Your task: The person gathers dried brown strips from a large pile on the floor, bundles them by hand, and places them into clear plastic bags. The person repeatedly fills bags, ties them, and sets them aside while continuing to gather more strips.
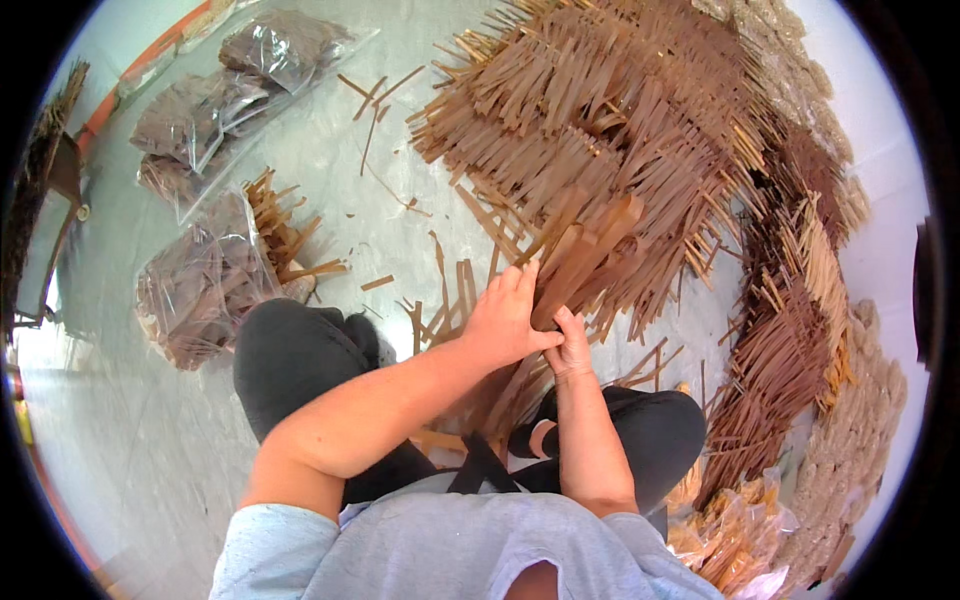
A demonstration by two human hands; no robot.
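Observation:
In front of my body, a thick bundle of flat brown strips (566, 277) stands between my two hands, fanning out at the top. My left hand (506, 311) is pressed along its left side, fingers stretched upward. From the right, my right hand (571, 341) is closed against the bundle, its thumb near my left thumb. The lower ends of the strips run down between my bent legs, partly hidden by my hands and forearms. Just beyond the bundle spreads a large heap of similar brown strips (555, 157), laid in overlapping rows.
Clear plastic bags of brown pieces (202, 277) lie on the grey floor (150, 442) at left, with more bags (277, 49) farther off. Loose strips (371, 97) are scattered about. Darker strips (780, 360) and pale lumpy bundles (847, 450) line the right side, near orange-brown bagged pieces (735, 525).

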